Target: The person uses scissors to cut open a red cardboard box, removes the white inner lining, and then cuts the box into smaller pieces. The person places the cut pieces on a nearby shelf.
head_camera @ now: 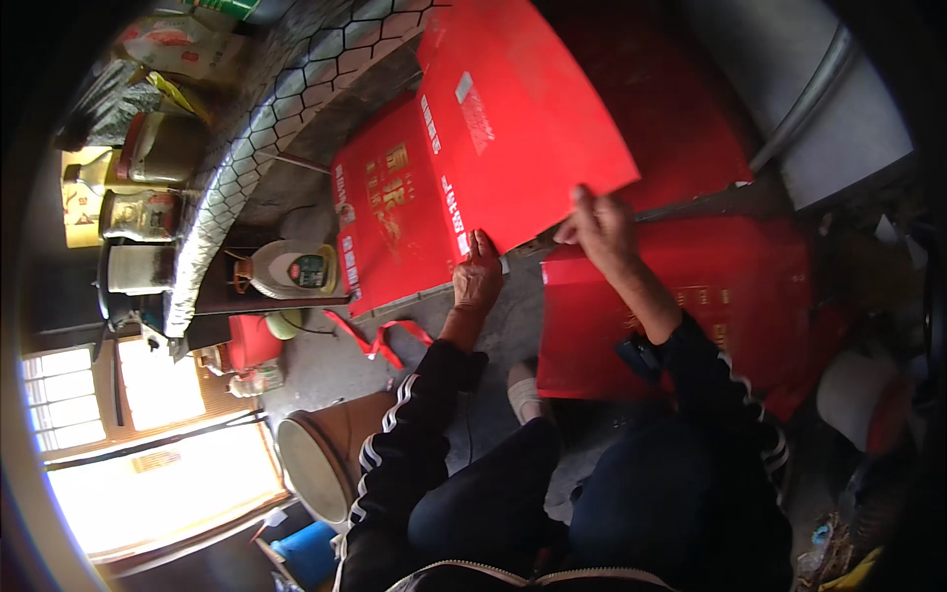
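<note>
A large red printed cardboard sheet [525, 126] stands raised before me, its fold line running down to my left hand. My left hand [477, 277] presses its fingers on the sheet's lower edge near that fold. At the right lower corner, my right hand [603, 226] pinches the edge between thumb and fingers. The sheet's left panel [392, 214] bears gold and white writing. Another red cardboard piece [666, 311] with gold print lies under my right forearm. Behind the raised sheet is a darker red panel [658, 111].
A shelf edge wrapped in hexagon-patterned covering [244, 140] holds several jars [140, 214] at the left. Below it is a large plastic oil bottle [292, 268]. A red ribbon [385, 340] lies on the floor near a brown bucket [325, 451]. A white panel [836, 126] stands at the upper right.
</note>
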### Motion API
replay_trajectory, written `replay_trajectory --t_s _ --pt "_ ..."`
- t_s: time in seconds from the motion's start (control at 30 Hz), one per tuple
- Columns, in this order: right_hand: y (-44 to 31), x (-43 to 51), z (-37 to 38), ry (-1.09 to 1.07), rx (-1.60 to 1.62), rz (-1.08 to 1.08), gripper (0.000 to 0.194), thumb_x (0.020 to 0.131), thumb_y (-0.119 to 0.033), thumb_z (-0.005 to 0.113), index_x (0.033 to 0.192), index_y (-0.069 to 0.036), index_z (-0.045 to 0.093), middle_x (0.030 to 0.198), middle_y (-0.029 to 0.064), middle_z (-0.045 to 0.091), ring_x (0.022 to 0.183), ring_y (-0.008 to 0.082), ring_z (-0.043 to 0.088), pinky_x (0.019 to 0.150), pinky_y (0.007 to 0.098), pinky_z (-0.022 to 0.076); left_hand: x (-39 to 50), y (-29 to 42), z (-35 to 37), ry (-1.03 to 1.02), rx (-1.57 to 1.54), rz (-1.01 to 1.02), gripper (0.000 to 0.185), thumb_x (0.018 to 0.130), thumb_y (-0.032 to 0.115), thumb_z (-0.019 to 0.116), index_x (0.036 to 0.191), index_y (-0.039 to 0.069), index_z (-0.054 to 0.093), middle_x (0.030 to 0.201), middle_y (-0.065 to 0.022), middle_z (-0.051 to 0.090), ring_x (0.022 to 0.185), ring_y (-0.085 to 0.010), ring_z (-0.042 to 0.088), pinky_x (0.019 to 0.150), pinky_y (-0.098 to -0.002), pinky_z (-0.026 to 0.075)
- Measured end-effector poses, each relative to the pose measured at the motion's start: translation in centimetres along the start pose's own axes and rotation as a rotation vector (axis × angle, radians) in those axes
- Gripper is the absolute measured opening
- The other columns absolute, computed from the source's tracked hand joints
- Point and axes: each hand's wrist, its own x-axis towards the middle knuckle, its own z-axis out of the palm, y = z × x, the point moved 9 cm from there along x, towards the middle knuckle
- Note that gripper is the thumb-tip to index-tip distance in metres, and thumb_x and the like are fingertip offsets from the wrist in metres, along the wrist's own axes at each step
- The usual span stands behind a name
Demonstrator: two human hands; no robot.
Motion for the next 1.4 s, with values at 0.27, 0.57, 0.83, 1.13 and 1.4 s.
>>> replay_trajectory --t_s 0.27,0.57,0.83,1.13,1.4 --pt "21.4 -6.5 -4.7 0.066 0.527 0.928 0.041 0.095 -0.035 0.055 0.114 0.001 0.052 0.087 0.0206 0.069 0.071 0.0278 0.070 0.054 0.0350 0.0580 -0.6 3.5 2.5 -0.230 0.027 0.189 0.064 0.080 0.031 0.063 0.130 -0.004 0.043 0.136 -0.0273 0.040 0.089 -0.0367 0.063 0.066 -0.0429 0.056" --pt "26.8 -5.2 -7.3 0.054 0.436 1.018 0.028 0.092 -0.030 0.062 0.089 -0.002 0.061 0.076 0.0087 0.066 0.068 0.0241 0.068 0.051 0.0309 0.0550 -8.7 -13.6 2.7 -0.465 0.110 -0.628 0.083 0.074 0.028 0.066 0.144 0.001 0.030 0.148 -0.0257 0.028 0.129 -0.0508 0.034 0.098 -0.0592 0.037" --pt "25.4 -5.7 -5.9 0.013 0.421 1.034 0.033 0.094 -0.032 0.057 0.082 -0.002 0.061 0.070 0.0112 0.066 0.061 0.0264 0.068 0.046 0.0315 0.0550 -10.9 -13.4 4.0 -0.381 0.262 -0.606 0.113 0.060 0.036 0.079 0.148 0.001 0.018 0.148 -0.0314 0.020 0.130 -0.0556 0.026 0.100 -0.0610 0.032" --pt "18.6 -8.8 -20.9 0.149 -0.055 0.634 0.051 0.091 -0.051 0.057 0.099 0.000 0.061 0.079 0.0146 0.067 0.066 0.0264 0.068 0.054 0.0351 0.0554 -11.5 -12.3 3.9 -0.483 0.066 -0.597 0.084 0.070 0.027 0.073 0.138 0.002 0.032 0.139 -0.0292 0.031 0.127 -0.0465 0.037 0.096 -0.0564 0.041" --pt "22.1 -28.7 -46.3 -0.108 -1.173 0.916 0.060 0.089 -0.050 0.056 0.107 0.007 0.061 0.106 0.0273 0.062 0.099 0.0417 0.058 0.086 0.0498 0.0445 -20.5 2.0 10.9 -1.159 -1.159 -0.936 0.049 0.086 0.047 0.064 0.105 0.001 0.062 0.096 -0.0196 0.065 0.078 -0.0288 0.067 0.067 -0.0464 0.056"
